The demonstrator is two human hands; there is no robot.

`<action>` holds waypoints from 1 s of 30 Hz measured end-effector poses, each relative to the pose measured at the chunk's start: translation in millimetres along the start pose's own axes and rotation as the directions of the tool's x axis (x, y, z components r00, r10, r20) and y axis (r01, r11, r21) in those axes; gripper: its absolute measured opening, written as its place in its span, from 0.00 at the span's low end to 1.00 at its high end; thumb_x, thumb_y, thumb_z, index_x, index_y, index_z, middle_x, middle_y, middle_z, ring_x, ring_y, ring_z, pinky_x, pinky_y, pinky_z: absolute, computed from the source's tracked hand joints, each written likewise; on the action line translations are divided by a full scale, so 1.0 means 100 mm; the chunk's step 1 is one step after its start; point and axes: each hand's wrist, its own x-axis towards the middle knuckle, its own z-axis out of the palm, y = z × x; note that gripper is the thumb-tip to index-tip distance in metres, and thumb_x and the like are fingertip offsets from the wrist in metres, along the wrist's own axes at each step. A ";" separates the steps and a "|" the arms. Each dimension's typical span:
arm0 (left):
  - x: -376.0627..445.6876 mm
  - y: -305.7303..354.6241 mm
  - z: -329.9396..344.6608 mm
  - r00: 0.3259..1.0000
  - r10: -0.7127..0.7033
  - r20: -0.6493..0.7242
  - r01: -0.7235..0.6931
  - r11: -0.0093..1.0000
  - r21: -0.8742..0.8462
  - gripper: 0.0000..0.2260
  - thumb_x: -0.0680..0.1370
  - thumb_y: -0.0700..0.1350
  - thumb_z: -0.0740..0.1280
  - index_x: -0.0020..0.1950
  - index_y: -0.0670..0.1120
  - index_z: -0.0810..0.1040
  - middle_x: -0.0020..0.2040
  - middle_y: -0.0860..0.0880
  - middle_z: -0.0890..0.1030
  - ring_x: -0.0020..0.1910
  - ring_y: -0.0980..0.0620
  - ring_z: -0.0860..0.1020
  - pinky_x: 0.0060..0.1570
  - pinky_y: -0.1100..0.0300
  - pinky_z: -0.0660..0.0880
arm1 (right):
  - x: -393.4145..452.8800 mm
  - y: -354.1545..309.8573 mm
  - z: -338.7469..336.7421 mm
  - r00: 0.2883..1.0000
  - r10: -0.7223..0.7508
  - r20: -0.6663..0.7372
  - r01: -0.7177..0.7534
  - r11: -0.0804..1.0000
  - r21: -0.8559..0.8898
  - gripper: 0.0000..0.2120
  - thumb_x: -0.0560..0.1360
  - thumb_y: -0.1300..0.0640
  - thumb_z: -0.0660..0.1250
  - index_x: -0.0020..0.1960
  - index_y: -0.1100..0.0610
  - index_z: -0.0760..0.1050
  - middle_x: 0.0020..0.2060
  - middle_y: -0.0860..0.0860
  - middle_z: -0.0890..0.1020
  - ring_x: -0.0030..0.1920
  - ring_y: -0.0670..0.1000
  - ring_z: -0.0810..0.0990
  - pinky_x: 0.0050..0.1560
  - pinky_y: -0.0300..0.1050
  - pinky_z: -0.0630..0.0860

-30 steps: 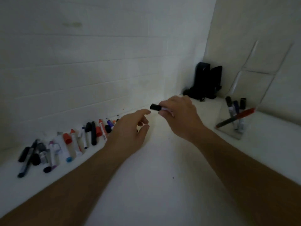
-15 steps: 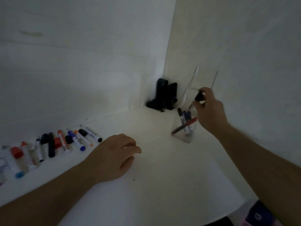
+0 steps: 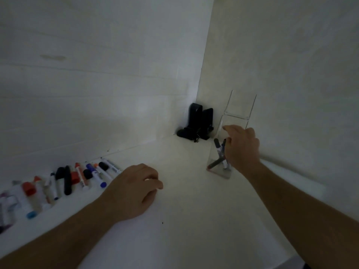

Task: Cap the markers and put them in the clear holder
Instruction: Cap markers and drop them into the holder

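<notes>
The clear holder (image 3: 240, 105) stands by the right wall with several capped markers (image 3: 219, 150) leaning inside it. My right hand (image 3: 240, 147) hovers in front of the holder's upper part, fingers relaxed and spread, holding nothing, and it hides part of the holder. My left hand (image 3: 134, 188) rests on the white table, fingers loosely curled, with nothing in it. A row of markers and loose caps (image 3: 66, 179) lies along the back wall to the left of my left hand, in black, red, blue and white.
A black object (image 3: 196, 125) sits in the corner where the two walls meet, just left of the holder. The white table (image 3: 186, 220) stretches between my arms; its front right edge shows at the bottom right.
My right hand carried a black-capped marker to the holder and let it go; the hand now holds nothing. My left hand settled onto the table. The view swung right.
</notes>
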 end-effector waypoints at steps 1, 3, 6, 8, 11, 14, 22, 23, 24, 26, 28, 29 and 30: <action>0.00 -0.06 -0.04 0.999 -0.037 -0.020 0.038 0.999 0.019 0.09 0.75 0.42 0.68 0.51 0.51 0.85 0.51 0.51 0.81 0.49 0.51 0.79 0.48 0.53 0.75 | -0.08 -0.10 0.02 0.997 -0.048 -0.053 0.050 0.998 0.045 0.18 0.78 0.61 0.61 0.66 0.51 0.75 0.56 0.51 0.77 0.54 0.55 0.72 0.54 0.57 0.76; -0.01 -0.23 -0.18 0.980 -0.175 -0.094 0.183 0.980 0.076 0.13 0.71 0.39 0.67 0.49 0.52 0.85 0.51 0.51 0.83 0.49 0.48 0.79 0.48 0.50 0.76 | -0.22 -0.38 0.14 0.986 -0.168 -0.015 0.167 0.962 0.218 0.19 0.78 0.61 0.62 0.68 0.53 0.75 0.59 0.52 0.76 0.57 0.54 0.73 0.60 0.54 0.74; -0.09 -0.51 -0.46 0.886 -0.429 -0.175 0.457 0.869 0.187 0.20 0.63 0.34 0.69 0.50 0.51 0.85 0.52 0.48 0.83 0.49 0.41 0.78 0.49 0.48 0.75 | -0.46 -0.95 0.42 0.926 -0.330 0.184 0.205 0.849 0.488 0.18 0.78 0.60 0.64 0.68 0.51 0.75 0.63 0.49 0.76 0.60 0.51 0.75 0.65 0.48 0.73; -0.17 -0.63 -0.61 0.830 -0.527 -0.182 0.558 0.780 0.283 0.23 0.61 0.35 0.71 0.53 0.51 0.84 0.53 0.47 0.83 0.50 0.40 0.77 0.49 0.48 0.74 | -0.57 -1.34 0.58 0.872 -0.418 0.254 0.223 0.802 0.554 0.18 0.79 0.58 0.65 0.68 0.52 0.76 0.66 0.49 0.76 0.61 0.51 0.76 0.67 0.47 0.72; -0.26 -0.72 -0.73 0.735 -0.640 -0.224 0.674 0.658 0.336 0.28 0.59 0.33 0.73 0.55 0.53 0.83 0.55 0.47 0.82 0.53 0.40 0.76 0.50 0.49 0.73 | -0.64 -1.83 0.74 0.798 -0.550 0.247 0.281 0.702 0.654 0.16 0.78 0.60 0.67 0.65 0.57 0.79 0.66 0.53 0.79 0.61 0.52 0.78 0.65 0.41 0.71; -0.28 -0.77 -0.72 0.665 -0.708 -0.235 0.739 0.582 0.339 0.28 0.61 0.34 0.71 0.58 0.55 0.81 0.57 0.49 0.82 0.56 0.41 0.75 0.53 0.49 0.71 | -0.63 -2.14 0.90 0.721 -0.644 0.255 0.354 0.659 0.663 0.14 0.78 0.57 0.64 0.61 0.56 0.81 0.56 0.55 0.82 0.55 0.56 0.80 0.59 0.47 0.75; -0.31 -0.77 -0.61 0.650 -0.735 -0.191 0.748 0.574 0.334 0.21 0.71 0.38 0.65 0.60 0.56 0.80 0.57 0.52 0.82 0.58 0.43 0.74 0.57 0.48 0.70 | -0.58 -2.15 0.96 0.739 -0.534 0.412 0.418 0.842 0.341 0.16 0.82 0.47 0.56 0.60 0.54 0.77 0.53 0.58 0.78 0.54 0.60 0.77 0.46 0.48 0.69; -0.32 -0.78 -0.61 0.648 -0.738 -0.188 0.747 0.570 0.342 0.20 0.71 0.39 0.65 0.60 0.57 0.80 0.57 0.52 0.83 0.58 0.43 0.74 0.57 0.48 0.70 | -0.59 -2.07 0.93 0.769 -0.489 0.411 0.381 0.868 0.319 0.16 0.82 0.45 0.56 0.59 0.54 0.75 0.53 0.58 0.78 0.54 0.60 0.77 0.44 0.47 0.68; -0.32 -0.78 -0.60 0.646 -0.740 -0.187 0.748 0.566 0.347 0.19 0.72 0.40 0.64 0.59 0.57 0.80 0.57 0.52 0.83 0.58 0.44 0.74 0.57 0.49 0.70 | -0.60 -1.98 0.91 0.794 -0.456 0.403 0.356 0.885 0.301 0.15 0.82 0.44 0.56 0.58 0.53 0.73 0.52 0.57 0.79 0.52 0.60 0.78 0.42 0.47 0.67; -0.32 -0.77 -0.58 0.641 -0.745 -0.185 0.749 0.555 0.361 0.17 0.73 0.42 0.64 0.58 0.57 0.81 0.56 0.53 0.83 0.58 0.44 0.74 0.58 0.49 0.70 | -0.67 -1.81 0.89 0.830 -0.389 0.401 0.259 0.904 0.340 0.12 0.83 0.43 0.55 0.53 0.51 0.67 0.47 0.55 0.79 0.42 0.57 0.76 0.38 0.47 0.66; -0.29 -0.77 -0.55 0.636 -0.753 -0.170 0.748 0.546 0.377 0.16 0.74 0.44 0.64 0.58 0.58 0.80 0.56 0.54 0.82 0.59 0.45 0.74 0.59 0.50 0.68 | -0.70 -1.67 0.90 0.874 -0.287 0.392 0.073 0.875 0.478 0.10 0.83 0.44 0.57 0.51 0.50 0.64 0.40 0.52 0.78 0.36 0.54 0.74 0.35 0.47 0.67; -0.27 -0.76 -0.54 0.623 -0.767 -0.156 0.754 0.535 0.382 0.15 0.75 0.45 0.65 0.59 0.58 0.80 0.57 0.54 0.82 0.60 0.46 0.73 0.59 0.50 0.67 | -0.68 -1.62 0.91 0.894 -0.217 0.391 -0.045 0.826 0.563 0.10 0.83 0.44 0.58 0.52 0.50 0.64 0.38 0.52 0.78 0.35 0.54 0.75 0.35 0.48 0.70; -0.23 -0.75 -0.53 0.606 -0.784 -0.134 0.761 0.522 0.386 0.15 0.75 0.47 0.65 0.59 0.58 0.80 0.58 0.54 0.82 0.60 0.46 0.73 0.60 0.51 0.67 | -0.65 -1.58 0.92 0.905 -0.143 0.400 -0.161 0.756 0.635 0.10 0.83 0.44 0.59 0.54 0.50 0.65 0.38 0.51 0.79 0.36 0.53 0.77 0.37 0.49 0.73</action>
